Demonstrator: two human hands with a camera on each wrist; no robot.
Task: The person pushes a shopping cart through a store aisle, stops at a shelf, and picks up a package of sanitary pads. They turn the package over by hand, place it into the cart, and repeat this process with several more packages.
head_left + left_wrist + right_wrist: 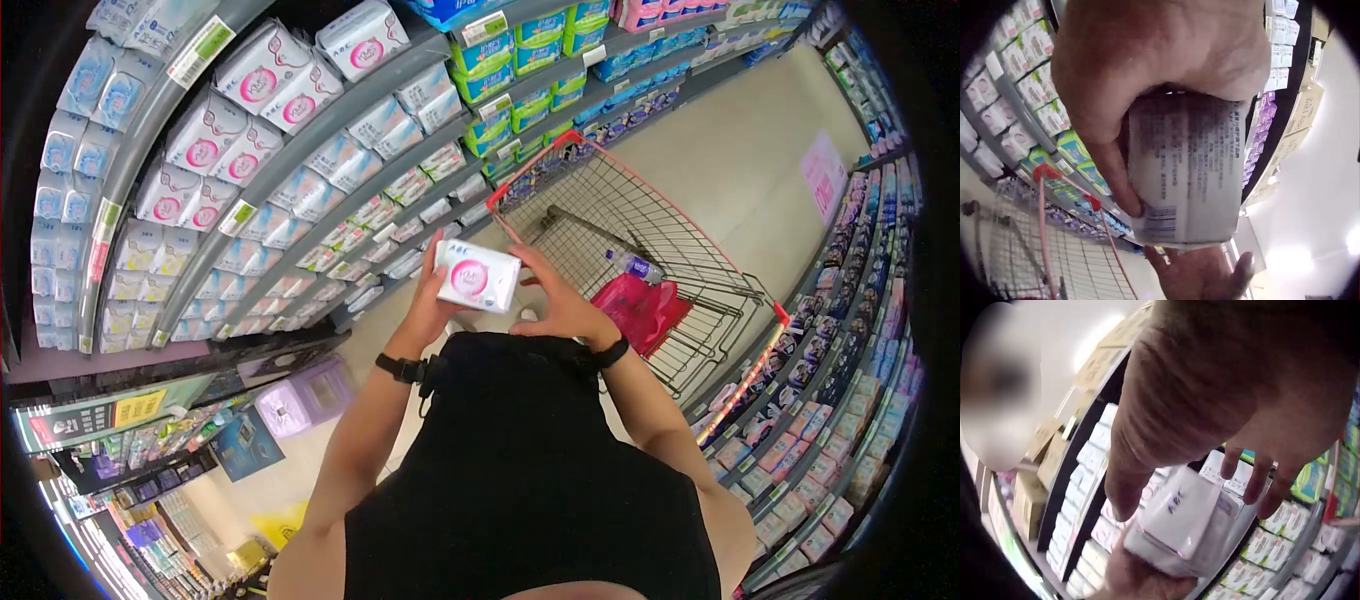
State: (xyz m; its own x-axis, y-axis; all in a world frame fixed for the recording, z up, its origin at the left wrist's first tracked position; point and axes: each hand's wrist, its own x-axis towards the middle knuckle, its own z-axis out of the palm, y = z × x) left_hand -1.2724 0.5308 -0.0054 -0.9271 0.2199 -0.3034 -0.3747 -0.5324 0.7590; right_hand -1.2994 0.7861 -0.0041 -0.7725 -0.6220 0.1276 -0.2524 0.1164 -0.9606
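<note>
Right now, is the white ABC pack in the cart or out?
Out: the left hand grips the white ABC pack outside the cart.

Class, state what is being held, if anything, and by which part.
A white pack with a pink circle, gripped at its left end in the head view by the left hand.

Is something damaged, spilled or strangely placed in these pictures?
Nothing stands out. The white rectangular package with a pink circle, held in the left hand, shows no visible damage. The clear plastic bottle with a purple label lies sideways in the metal-wire cart, but no spill shows.
</note>
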